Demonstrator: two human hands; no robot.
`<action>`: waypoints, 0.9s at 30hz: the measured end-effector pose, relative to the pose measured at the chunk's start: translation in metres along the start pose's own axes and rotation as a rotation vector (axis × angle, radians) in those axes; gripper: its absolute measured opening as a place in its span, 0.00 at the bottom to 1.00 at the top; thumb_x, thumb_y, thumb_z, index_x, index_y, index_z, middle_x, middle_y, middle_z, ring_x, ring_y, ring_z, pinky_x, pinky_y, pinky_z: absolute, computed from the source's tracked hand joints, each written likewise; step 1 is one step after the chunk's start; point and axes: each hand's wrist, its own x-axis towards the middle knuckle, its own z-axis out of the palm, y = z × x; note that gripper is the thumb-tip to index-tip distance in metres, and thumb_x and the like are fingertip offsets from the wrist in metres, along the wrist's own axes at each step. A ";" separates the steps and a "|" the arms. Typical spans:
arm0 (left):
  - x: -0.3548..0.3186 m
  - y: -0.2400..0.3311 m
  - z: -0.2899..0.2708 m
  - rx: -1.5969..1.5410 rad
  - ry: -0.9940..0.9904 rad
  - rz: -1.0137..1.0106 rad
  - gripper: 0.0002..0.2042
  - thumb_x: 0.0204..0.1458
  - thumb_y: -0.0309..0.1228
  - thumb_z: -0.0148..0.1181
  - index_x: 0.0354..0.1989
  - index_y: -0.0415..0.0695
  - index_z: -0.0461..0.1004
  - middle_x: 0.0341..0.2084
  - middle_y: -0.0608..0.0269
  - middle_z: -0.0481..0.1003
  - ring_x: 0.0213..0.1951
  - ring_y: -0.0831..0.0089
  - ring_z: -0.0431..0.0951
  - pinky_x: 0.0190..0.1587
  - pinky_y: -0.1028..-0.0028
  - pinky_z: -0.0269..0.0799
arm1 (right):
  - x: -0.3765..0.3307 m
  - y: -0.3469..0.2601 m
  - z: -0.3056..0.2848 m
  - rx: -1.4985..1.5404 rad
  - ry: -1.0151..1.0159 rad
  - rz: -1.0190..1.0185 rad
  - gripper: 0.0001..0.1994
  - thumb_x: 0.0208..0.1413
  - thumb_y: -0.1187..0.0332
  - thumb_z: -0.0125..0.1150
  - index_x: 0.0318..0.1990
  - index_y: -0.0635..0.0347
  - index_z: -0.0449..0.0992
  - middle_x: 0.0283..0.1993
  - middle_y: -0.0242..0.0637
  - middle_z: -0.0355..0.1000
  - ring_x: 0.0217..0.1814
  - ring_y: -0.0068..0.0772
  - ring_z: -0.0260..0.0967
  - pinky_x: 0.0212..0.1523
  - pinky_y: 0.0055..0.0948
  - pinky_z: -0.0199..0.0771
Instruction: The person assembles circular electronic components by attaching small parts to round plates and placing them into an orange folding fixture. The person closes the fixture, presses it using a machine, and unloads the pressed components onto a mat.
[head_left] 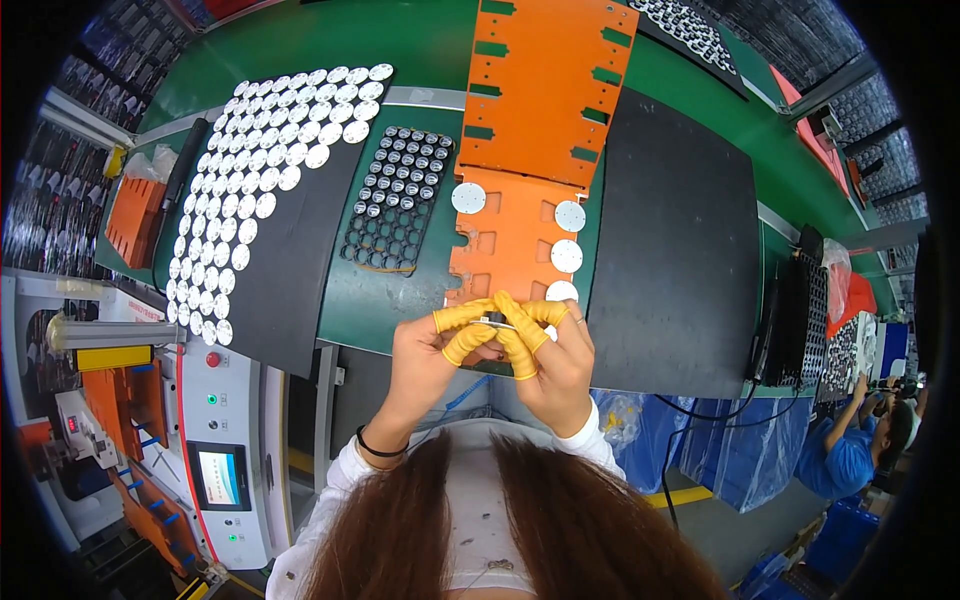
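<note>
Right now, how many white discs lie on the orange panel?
4: a left-side disc; down the right side, a top disc, middle disc and bottom disc. The left hand and right hand may hide others.

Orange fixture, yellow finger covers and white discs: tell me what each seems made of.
The orange fixture: probably rigid plastic or coated board, smooth, with crisp cutouts. The yellow finger covers: likely latex or similar rubber, wrinkling snugly around the fingers. The white discs: perhaps plastic or coated circuit board; flat, pale faces with small dark specks, the core material unclear.
</note>
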 end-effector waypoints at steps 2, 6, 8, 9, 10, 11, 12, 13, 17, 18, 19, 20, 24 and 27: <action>0.004 0.001 -0.001 0.012 -0.005 0.008 0.12 0.59 0.28 0.61 0.48 0.32 0.76 0.31 0.58 0.81 0.33 0.73 0.83 0.37 0.75 0.81 | 0.003 0.001 -0.001 -0.004 -0.059 -0.003 0.15 0.49 0.76 0.65 0.46 0.69 0.79 0.37 0.43 0.70 0.36 0.45 0.66 0.36 0.35 0.68; 0.018 -0.004 -0.008 0.138 0.020 0.018 0.11 0.59 0.30 0.62 0.43 0.33 0.79 0.27 0.62 0.80 0.27 0.79 0.79 0.30 0.80 0.77 | 0.003 0.007 -0.001 -0.004 -0.116 0.057 0.16 0.51 0.76 0.64 0.49 0.67 0.79 0.38 0.43 0.70 0.37 0.46 0.67 0.38 0.35 0.69; 0.032 -0.004 -0.016 0.236 0.115 -0.022 0.11 0.59 0.31 0.63 0.42 0.33 0.79 0.25 0.63 0.79 0.24 0.82 0.77 0.27 0.81 0.73 | 0.002 0.010 -0.001 -0.031 -0.060 0.118 0.15 0.52 0.76 0.64 0.49 0.65 0.80 0.38 0.41 0.71 0.38 0.44 0.68 0.39 0.36 0.70; 0.040 -0.003 -0.021 0.335 0.206 -0.062 0.12 0.58 0.32 0.64 0.41 0.34 0.80 0.22 0.65 0.78 0.21 0.84 0.74 0.23 0.83 0.70 | 0.001 0.014 -0.003 -0.029 -0.062 0.118 0.15 0.52 0.76 0.64 0.49 0.65 0.80 0.38 0.41 0.71 0.38 0.44 0.68 0.39 0.36 0.70; 0.049 0.001 -0.026 0.332 0.206 -0.062 0.12 0.58 0.32 0.64 0.41 0.34 0.80 0.22 0.65 0.78 0.21 0.84 0.74 0.23 0.83 0.70 | 0.002 0.016 -0.010 -0.037 -0.028 0.155 0.14 0.53 0.76 0.64 0.48 0.65 0.80 0.38 0.41 0.71 0.39 0.44 0.68 0.39 0.36 0.70; 0.060 0.000 -0.033 0.404 0.204 -0.037 0.11 0.58 0.32 0.64 0.39 0.34 0.80 0.20 0.66 0.77 0.19 0.85 0.72 0.21 0.83 0.67 | 0.001 0.020 -0.016 -0.045 0.007 0.194 0.13 0.53 0.76 0.64 0.47 0.64 0.81 0.38 0.41 0.72 0.39 0.44 0.69 0.40 0.36 0.71; 0.070 -0.001 -0.038 0.475 0.202 -0.011 0.11 0.57 0.33 0.65 0.38 0.35 0.81 0.17 0.66 0.76 0.17 0.86 0.71 0.19 0.83 0.64 | 0.001 0.024 -0.021 -0.048 0.007 0.194 0.13 0.53 0.76 0.64 0.47 0.64 0.81 0.38 0.41 0.72 0.39 0.44 0.69 0.40 0.36 0.71; 0.079 -0.002 -0.043 0.570 0.224 0.015 0.10 0.57 0.31 0.64 0.36 0.34 0.81 0.16 0.64 0.76 0.16 0.84 0.71 0.18 0.81 0.63 | 0.001 0.028 -0.025 -0.048 0.009 0.225 0.13 0.53 0.77 0.64 0.46 0.65 0.81 0.38 0.42 0.72 0.39 0.44 0.69 0.40 0.35 0.71; 0.104 0.000 -0.048 0.802 0.139 0.072 0.11 0.57 0.31 0.63 0.34 0.32 0.80 0.15 0.59 0.76 0.14 0.78 0.73 0.17 0.75 0.65 | 0.001 0.040 -0.040 -0.025 -0.026 0.291 0.12 0.52 0.78 0.64 0.45 0.67 0.81 0.39 0.45 0.74 0.39 0.44 0.71 0.40 0.35 0.71; 0.108 0.001 -0.049 0.799 0.140 0.073 0.11 0.57 0.31 0.63 0.34 0.32 0.80 0.15 0.59 0.76 0.14 0.78 0.73 0.17 0.75 0.65 | 0.002 0.041 -0.041 -0.004 -0.036 0.314 0.12 0.52 0.78 0.64 0.45 0.67 0.81 0.39 0.45 0.74 0.40 0.44 0.71 0.40 0.35 0.71; 0.112 0.002 -0.050 0.808 0.089 0.016 0.11 0.57 0.31 0.63 0.34 0.32 0.80 0.15 0.59 0.76 0.13 0.78 0.73 0.16 0.74 0.65 | 0.001 0.042 -0.042 0.000 -0.028 0.322 0.12 0.52 0.78 0.64 0.45 0.67 0.81 0.39 0.45 0.75 0.39 0.45 0.72 0.40 0.34 0.71; 0.116 0.002 -0.051 0.817 0.039 -0.042 0.12 0.57 0.31 0.63 0.33 0.32 0.80 0.15 0.60 0.76 0.12 0.78 0.73 0.16 0.74 0.65 | 0.002 0.043 -0.042 -0.002 -0.029 0.320 0.12 0.52 0.78 0.64 0.45 0.67 0.81 0.39 0.45 0.75 0.39 0.45 0.72 0.40 0.34 0.71; 0.126 0.005 -0.053 0.793 -0.012 -0.141 0.12 0.57 0.32 0.64 0.31 0.32 0.79 0.14 0.60 0.75 0.12 0.78 0.72 0.15 0.74 0.64 | 0.004 0.043 -0.045 0.033 -0.042 0.339 0.12 0.51 0.78 0.65 0.44 0.66 0.81 0.37 0.45 0.75 0.38 0.44 0.73 0.39 0.34 0.72; 0.126 0.004 -0.053 0.766 0.011 -0.193 0.13 0.57 0.32 0.64 0.29 0.32 0.79 0.13 0.61 0.74 0.11 0.79 0.71 0.14 0.75 0.63 | 0.006 0.045 -0.043 0.064 -0.053 0.332 0.12 0.51 0.78 0.65 0.44 0.66 0.81 0.37 0.45 0.76 0.37 0.44 0.73 0.38 0.34 0.72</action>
